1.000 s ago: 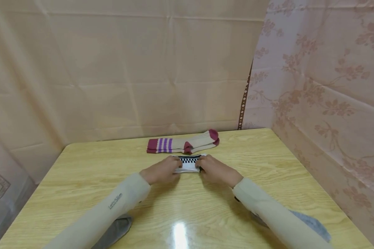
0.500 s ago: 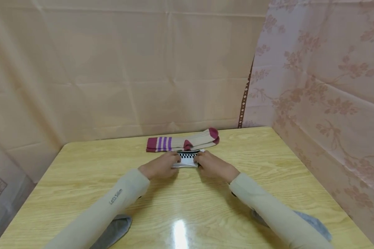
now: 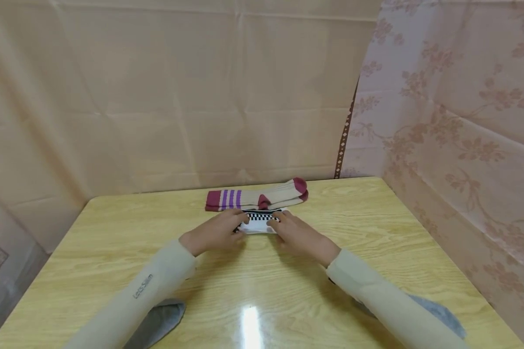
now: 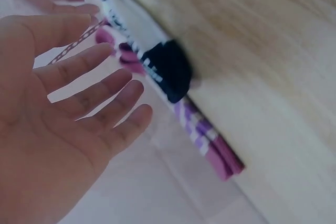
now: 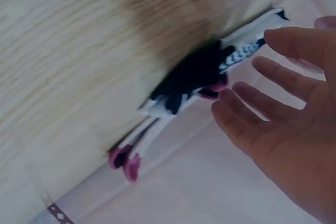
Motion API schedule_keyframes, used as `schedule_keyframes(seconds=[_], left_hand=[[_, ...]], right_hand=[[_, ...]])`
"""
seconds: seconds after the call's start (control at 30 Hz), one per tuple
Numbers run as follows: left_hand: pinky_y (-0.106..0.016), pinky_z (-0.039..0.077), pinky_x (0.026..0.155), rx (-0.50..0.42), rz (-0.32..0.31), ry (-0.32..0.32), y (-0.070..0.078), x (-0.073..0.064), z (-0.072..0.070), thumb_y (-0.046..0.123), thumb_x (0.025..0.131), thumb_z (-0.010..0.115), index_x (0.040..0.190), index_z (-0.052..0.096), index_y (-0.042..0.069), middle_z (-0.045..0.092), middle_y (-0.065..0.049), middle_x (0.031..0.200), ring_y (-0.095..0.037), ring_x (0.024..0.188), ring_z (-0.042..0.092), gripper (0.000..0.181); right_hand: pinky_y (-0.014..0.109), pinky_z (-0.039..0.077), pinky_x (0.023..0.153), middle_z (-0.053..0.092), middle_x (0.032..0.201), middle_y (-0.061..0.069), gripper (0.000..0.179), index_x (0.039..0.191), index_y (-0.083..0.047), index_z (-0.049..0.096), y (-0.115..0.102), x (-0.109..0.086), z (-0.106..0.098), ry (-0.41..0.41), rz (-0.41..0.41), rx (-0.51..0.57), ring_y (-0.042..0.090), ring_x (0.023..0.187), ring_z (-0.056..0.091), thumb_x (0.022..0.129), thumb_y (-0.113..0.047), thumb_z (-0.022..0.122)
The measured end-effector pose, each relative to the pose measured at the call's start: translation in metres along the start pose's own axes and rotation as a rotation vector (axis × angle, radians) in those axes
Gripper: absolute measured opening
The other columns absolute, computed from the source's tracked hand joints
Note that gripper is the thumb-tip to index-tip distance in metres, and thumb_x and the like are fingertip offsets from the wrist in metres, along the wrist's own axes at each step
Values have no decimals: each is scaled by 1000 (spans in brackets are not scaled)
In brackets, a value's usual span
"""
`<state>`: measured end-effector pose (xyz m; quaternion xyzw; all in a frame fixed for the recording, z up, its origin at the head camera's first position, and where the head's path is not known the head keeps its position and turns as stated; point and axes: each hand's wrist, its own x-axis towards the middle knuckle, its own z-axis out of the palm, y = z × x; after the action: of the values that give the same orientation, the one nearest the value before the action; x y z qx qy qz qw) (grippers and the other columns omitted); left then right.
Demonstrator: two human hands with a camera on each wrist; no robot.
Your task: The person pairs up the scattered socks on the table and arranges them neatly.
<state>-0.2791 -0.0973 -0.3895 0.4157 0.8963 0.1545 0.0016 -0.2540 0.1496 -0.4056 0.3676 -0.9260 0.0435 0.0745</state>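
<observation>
A white sock bundle with black parts and a black-and-white checkered band (image 3: 258,225) lies on the wooden table, just in front of a pair of beige socks (image 3: 275,195) with maroon ends and purple stripes. At the bundle's left end is my left hand (image 3: 218,230), its fingers loosely spread in the left wrist view, where the bundle's black end (image 4: 170,72) shows beyond them. My right hand (image 3: 299,235) is at the other end. In the right wrist view its fingers are relaxed and apart, with the bundle's black part (image 5: 194,72) past the fingertips. Neither hand grips the bundle.
A grey sock (image 3: 161,320) lies partly under my left forearm, and another grey cloth item (image 3: 436,312) partly under the right forearm. A beige curtain (image 3: 157,97) hangs behind the table (image 3: 262,286), a flowered one (image 3: 471,145) at the right.
The checkered bundle moved away from me toward the beige socks with both hands on it. The hands then loosened, and the left hand shifted outward to the left.
</observation>
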Motion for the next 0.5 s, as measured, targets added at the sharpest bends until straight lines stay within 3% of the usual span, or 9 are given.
schedule_keyframes(seconds=[0.17, 0.5], left_hand=[[-40, 52, 85, 13, -23, 16, 2, -17, -16, 13, 95, 67, 115, 64, 0, 63, -16, 115, -25, 99, 60, 24], [-46, 50, 97, 81, -49, 54, 18, -55, -40, 19, 95, 69, 121, 63, 2, 62, -16, 123, -31, 115, 58, 31]], right_hand=[[43, 51, 92, 58, 125, 16, 34, 123, -3, 62, -15, 1, -9, 19, -30, 0, 31, 115, 56, 88, -3, 65], [40, 47, 101, 59, 128, 14, 38, 127, -7, 60, -47, 2, -21, 35, -93, -40, 30, 118, 57, 90, -11, 69]])
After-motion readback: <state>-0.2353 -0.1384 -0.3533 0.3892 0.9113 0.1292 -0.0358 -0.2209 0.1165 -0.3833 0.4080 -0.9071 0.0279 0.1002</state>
